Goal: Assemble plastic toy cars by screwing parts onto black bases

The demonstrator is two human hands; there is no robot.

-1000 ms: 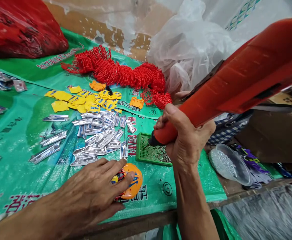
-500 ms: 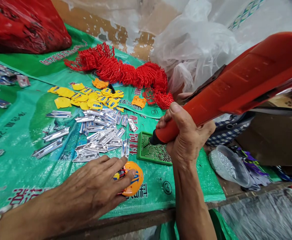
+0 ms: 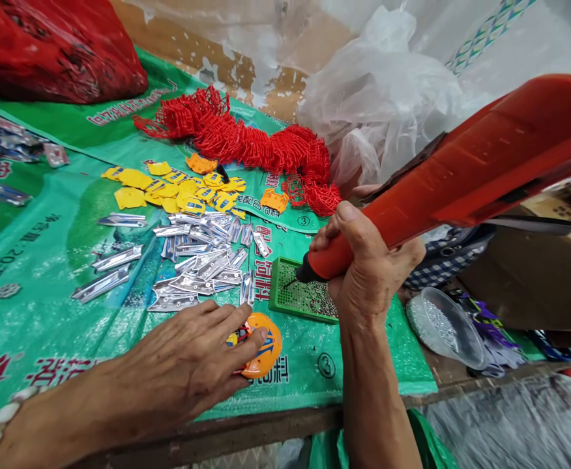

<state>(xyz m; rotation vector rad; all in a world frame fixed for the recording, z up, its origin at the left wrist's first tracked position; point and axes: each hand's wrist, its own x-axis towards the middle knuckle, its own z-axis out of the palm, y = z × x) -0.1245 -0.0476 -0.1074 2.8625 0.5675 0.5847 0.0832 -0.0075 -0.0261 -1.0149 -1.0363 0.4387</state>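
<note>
My right hand (image 3: 364, 260) is wrapped around a red electric screwdriver (image 3: 412, 195), tilted with its black nose down to the left. Its thin bit points into a green perforated tray (image 3: 278, 305) full of tiny screws. My left hand (image 3: 202, 355) grips an orange rounded plastic toy part (image 3: 268, 352) with a blue mark, pressed on the green sheet. Red and yellow pieces show between the fingers; the rest of the part is under the hand. Just beyond it lies a pile of silvery plastic pieces (image 3: 207, 264), with yellow plastic pieces (image 3: 168, 189) behind.
A row of red lattice pieces (image 3: 256, 146) runs along the back. A red bag (image 3: 55, 52) sits far left, a clear plastic bag (image 3: 378, 104) at the back. On the right are a clear bowl (image 3: 444, 329) of small bits and a cardboard box (image 3: 515, 273).
The view has shifted slightly, so the things on the table sit a little further right. Both hands keep their holds, and the screwdriver bit remains at the green tray.
</note>
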